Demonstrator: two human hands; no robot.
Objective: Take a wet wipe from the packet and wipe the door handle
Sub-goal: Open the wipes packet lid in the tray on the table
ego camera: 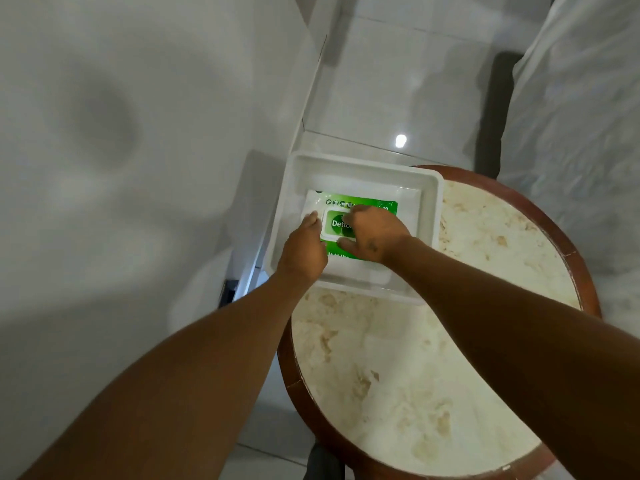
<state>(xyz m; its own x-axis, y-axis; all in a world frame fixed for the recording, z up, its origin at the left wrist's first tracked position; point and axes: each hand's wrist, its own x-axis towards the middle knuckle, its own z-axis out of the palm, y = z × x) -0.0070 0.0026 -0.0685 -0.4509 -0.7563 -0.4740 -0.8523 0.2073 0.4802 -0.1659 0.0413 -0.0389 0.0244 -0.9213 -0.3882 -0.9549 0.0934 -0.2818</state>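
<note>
A green and white wet wipe packet (372,203) lies flat in a white plastic tray (431,209). My left hand (304,245) rests on the packet's left end, its fingers curled down against it. My right hand (374,235) lies over the packet's middle, with fingertips on the top edge of the white flap label (333,223) and the thumb at its lower edge. No wipe is visible outside the packet. The door handle is not in view.
The tray sits at the far edge of a round table (398,375) with a cream marbled top and a brown wooden rim, overhanging it to the left. A white wall or door surface (121,133) fills the left. Glossy white floor tiles (398,81) lie beyond; white fabric (571,116) is at right.
</note>
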